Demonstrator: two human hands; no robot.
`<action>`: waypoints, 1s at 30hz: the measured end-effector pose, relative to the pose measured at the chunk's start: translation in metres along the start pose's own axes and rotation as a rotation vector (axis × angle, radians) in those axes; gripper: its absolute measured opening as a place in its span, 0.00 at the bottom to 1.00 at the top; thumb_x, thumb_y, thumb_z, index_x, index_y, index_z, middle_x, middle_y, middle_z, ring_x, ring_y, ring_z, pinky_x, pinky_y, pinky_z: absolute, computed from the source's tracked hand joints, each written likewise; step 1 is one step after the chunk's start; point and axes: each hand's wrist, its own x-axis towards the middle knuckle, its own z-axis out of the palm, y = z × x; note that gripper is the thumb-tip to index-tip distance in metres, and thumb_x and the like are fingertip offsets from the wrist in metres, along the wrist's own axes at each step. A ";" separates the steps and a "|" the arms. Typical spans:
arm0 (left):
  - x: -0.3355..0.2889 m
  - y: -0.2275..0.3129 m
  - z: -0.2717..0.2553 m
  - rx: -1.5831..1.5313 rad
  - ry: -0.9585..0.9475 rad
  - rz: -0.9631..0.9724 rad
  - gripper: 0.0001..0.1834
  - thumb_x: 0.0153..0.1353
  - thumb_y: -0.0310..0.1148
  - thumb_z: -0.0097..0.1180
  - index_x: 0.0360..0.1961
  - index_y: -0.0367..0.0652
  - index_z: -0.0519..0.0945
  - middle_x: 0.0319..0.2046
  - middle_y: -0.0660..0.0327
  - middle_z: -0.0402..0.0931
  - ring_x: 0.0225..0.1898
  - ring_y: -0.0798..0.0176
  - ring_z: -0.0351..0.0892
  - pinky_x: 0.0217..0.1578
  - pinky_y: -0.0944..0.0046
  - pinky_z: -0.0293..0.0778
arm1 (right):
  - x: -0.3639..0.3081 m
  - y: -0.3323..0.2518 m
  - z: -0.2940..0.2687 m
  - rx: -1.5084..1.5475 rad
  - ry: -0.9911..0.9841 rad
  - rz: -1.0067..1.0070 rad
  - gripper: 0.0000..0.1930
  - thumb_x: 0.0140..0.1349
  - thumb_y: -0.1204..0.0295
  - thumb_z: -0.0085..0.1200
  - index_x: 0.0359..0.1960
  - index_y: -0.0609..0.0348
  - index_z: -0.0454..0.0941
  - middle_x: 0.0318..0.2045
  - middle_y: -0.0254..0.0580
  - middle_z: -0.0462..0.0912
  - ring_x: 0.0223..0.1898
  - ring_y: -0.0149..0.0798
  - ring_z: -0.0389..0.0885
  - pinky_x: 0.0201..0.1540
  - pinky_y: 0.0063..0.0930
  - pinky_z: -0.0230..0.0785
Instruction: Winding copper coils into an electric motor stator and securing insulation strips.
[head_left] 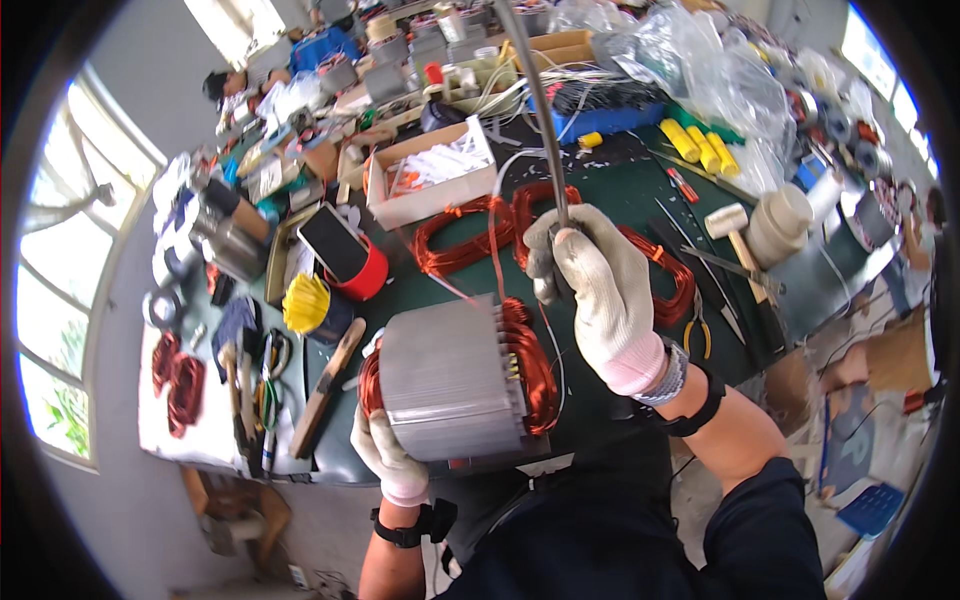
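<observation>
A motor stator (445,375), a grey laminated cylinder with copper windings bulging at both ends, lies on its side at the near edge of the dark green bench top. My left hand (388,455), in a white glove, grips its lower left end, fingers against the core and copper coil. Above and right of the stator, my gloved right hand (600,285) is closed around the lower end of a long grey metal rod (545,115). That rod rises past the top of the picture. Bundled copper wire coils (460,240) lie behind the stator, and another copper coil (672,280) rests beside my right hand.
Left of the stator stand a red holder with a phone (335,245) and a cup of yellow strips (307,303). A wooden stick (328,390) lies nearby. Yellow-handled pliers (694,330) and a mallet (735,235) are at right. A white box (430,175) sits behind the coils.
</observation>
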 end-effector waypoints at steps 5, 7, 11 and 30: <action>-0.005 -0.031 -0.023 0.768 0.231 0.507 0.46 0.60 0.31 0.70 0.76 0.35 0.61 0.70 0.40 0.63 0.70 0.40 0.69 0.68 0.44 0.73 | -0.019 -0.007 -0.091 -0.159 -0.030 0.194 0.15 0.78 0.63 0.53 0.41 0.63 0.82 0.24 0.28 0.77 0.26 0.20 0.71 0.29 0.20 0.64; -0.006 -0.037 -0.034 0.508 0.257 0.440 0.50 0.56 0.38 0.72 0.74 0.28 0.62 0.66 0.34 0.66 0.68 0.34 0.71 0.68 0.42 0.71 | -0.029 -0.007 -0.115 -0.235 -0.065 0.278 0.15 0.75 0.63 0.57 0.37 0.64 0.84 0.22 0.27 0.75 0.25 0.20 0.71 0.27 0.21 0.64; -0.002 0.016 -0.003 0.053 0.341 0.184 0.35 0.69 0.40 0.60 0.74 0.37 0.67 0.67 0.44 0.69 0.68 0.39 0.72 0.68 0.43 0.70 | -0.054 -0.007 -0.174 -0.651 -0.285 0.253 0.15 0.72 0.61 0.62 0.33 0.62 0.84 0.18 0.39 0.78 0.20 0.34 0.78 0.26 0.33 0.67; 0.018 0.070 -0.017 0.150 0.115 -0.080 0.28 0.82 0.45 0.44 0.74 0.40 0.68 0.70 0.53 0.70 0.68 0.58 0.73 0.67 0.55 0.73 | -0.041 -0.003 -0.164 -1.121 -0.759 0.333 0.27 0.72 0.49 0.53 0.29 0.62 0.86 0.20 0.53 0.83 0.28 0.56 0.87 0.34 0.49 0.79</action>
